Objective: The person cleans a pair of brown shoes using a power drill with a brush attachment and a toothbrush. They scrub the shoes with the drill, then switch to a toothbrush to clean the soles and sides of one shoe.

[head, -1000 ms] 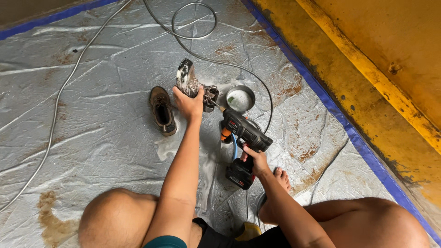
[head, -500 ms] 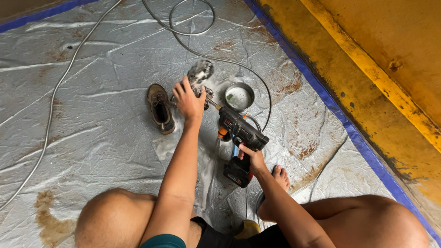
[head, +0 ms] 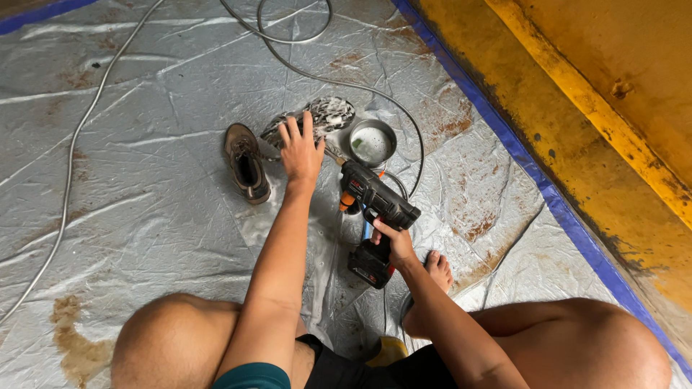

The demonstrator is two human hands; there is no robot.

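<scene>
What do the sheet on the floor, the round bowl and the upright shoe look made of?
Sheet: probably thin plastic film, silvery-grey; it creases sharply, glints, and carries brown stains.
Bowl: likely metal, going by its grey shiny rim; pale foamy liquid inside.
Shoe: brown, matte, perhaps suede or leather with a darker sole; too small to be sure.

Teal sleeve, black shorts apparently, bare feet

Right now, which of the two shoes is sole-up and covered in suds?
The shoe under the left hand, the sudsy shoe beside the metal bowl. The other brown shoe stands upright, opening showing, left of that hand.
</scene>
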